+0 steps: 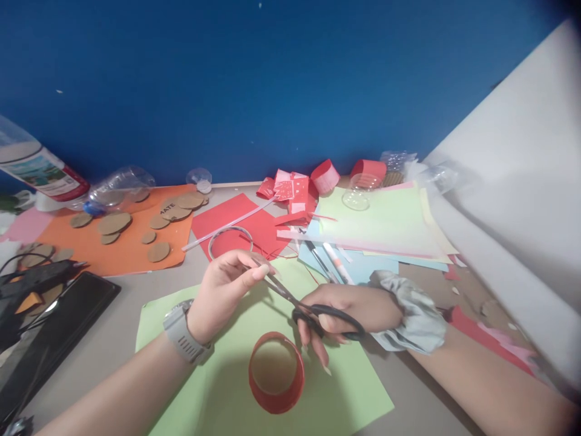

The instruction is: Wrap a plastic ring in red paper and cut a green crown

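Observation:
My left hand (227,290), with a grey watch at its wrist, is closed in a pinch. A thin greyish ring (230,229) rises from behind its fingers, the lower part hidden by them. My right hand (331,309) grips black-handled scissors (284,292), thumb and fingers at the loops. The blades point up and left, their tips reaching my left thumb and fingers. Below the scissors, a red paper-wrapped cardboard tube (276,393) stands on a light green sheet (204,387), apart from both hands.
Cardboard discs (114,223) lie on orange paper (136,257) at left, near a clear bottle (122,186) and black phone (77,321). Red paper (236,212), pens (336,263), pale sheets (376,221) and red rings (325,176) line the back. A blue wall (272,85) stands behind.

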### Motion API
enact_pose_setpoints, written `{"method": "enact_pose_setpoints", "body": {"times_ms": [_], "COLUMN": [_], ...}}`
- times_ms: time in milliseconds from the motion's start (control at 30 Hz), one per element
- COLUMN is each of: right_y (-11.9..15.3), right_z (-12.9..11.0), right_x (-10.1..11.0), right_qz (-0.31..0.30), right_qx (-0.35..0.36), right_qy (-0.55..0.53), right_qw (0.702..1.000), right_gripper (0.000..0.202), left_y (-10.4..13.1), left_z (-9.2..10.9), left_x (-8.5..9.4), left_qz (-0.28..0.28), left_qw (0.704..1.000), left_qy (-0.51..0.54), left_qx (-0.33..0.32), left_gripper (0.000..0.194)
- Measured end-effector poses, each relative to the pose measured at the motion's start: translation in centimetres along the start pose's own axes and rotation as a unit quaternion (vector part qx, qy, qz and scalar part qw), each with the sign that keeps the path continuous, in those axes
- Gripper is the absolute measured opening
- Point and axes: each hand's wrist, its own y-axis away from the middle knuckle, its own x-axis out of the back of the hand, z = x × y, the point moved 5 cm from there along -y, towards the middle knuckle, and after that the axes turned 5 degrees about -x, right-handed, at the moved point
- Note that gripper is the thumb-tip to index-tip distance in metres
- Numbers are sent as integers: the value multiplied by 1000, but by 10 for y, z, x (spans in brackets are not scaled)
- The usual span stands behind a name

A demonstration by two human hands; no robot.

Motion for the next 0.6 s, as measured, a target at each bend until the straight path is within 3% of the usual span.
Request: {"method": "enact_pose_setpoints", "body": {"times_ms": [100,233,367,600], "right_y": [1,1,1,1], "right_z": [0,2,4,2], "right_x": [0,0,0,1], "right_qz": [-3,-2,-4,4], "right_qx": [8,11,7,3], "right_qy": [-7,-16,-23,-17], "right_qw": [1000,1000,1000,1000], "right_gripper": [68,69,68,68], "left_y": [2,7,8,7], "left_z": [7,19,24,22], "left_x": [1,-4,-6,-6], "left_qz": [12,-23,-38,-29], "left_qw": [995,969,956,954], "left_qy": [-86,-213,-234,-237], "left_qx": [-45,-128,-173,-179], "left_gripper": [12,18,3,3]}}
